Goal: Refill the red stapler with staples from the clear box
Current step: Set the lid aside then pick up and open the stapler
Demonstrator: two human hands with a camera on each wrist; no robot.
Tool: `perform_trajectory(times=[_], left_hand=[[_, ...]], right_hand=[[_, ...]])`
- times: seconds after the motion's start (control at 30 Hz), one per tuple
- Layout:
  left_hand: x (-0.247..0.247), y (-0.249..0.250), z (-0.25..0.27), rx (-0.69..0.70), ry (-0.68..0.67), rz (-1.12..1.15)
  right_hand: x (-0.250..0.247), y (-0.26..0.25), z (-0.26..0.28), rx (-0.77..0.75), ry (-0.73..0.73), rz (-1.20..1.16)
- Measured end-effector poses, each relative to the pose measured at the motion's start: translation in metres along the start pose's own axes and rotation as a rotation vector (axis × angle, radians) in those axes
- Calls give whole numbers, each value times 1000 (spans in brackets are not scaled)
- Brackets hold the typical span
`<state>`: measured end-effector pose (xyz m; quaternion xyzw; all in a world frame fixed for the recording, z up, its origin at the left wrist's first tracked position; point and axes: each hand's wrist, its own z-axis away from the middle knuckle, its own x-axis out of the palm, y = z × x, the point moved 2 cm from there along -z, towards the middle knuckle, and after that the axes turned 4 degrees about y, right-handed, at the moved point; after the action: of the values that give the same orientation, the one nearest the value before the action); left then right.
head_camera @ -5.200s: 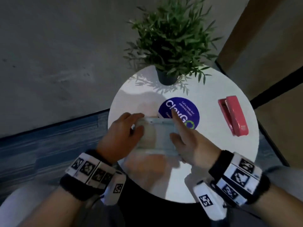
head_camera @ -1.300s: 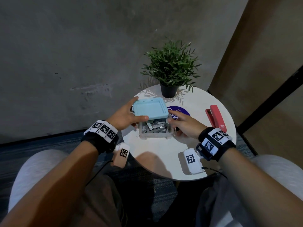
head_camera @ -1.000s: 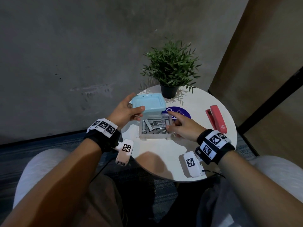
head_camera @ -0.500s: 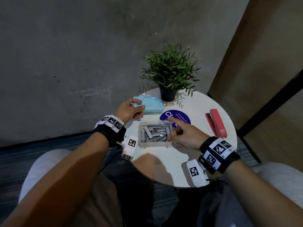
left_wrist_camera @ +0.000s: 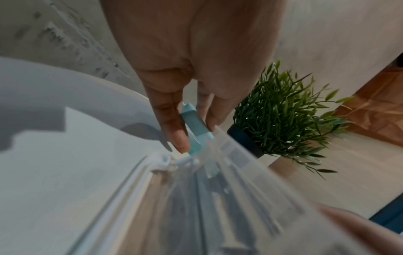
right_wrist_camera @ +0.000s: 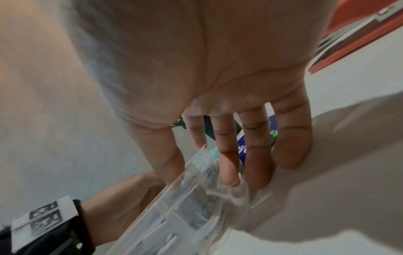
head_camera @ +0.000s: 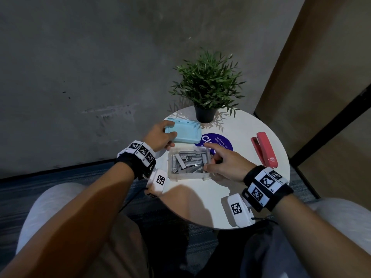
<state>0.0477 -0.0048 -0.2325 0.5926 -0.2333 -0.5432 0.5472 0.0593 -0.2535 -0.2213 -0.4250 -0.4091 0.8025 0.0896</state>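
Bare forearms, black wristbands (head_camera: pixel 267 195) carrying white blocks printed with black square markers, white tagged camera unit (head_camera: pixel 239 210) under each wrist, thin black cable, grey trousers

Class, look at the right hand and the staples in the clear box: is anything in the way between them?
Nothing visible is. The light blue lid is off, gripped by the left hand behind the clear box. The staples lie uncovered, and the right hand rests at the box's right wall.
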Motion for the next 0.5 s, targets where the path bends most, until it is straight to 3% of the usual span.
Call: perform_trajectory(times=[0.13, 0.5], left_hand=[[-4, 1, 1, 16, 91, -64], [-5, 2, 5, 124, 116, -409]], right_hand=[[0, 2, -2, -2, 4, -18], [-2, 2, -4, 5, 13, -35]])
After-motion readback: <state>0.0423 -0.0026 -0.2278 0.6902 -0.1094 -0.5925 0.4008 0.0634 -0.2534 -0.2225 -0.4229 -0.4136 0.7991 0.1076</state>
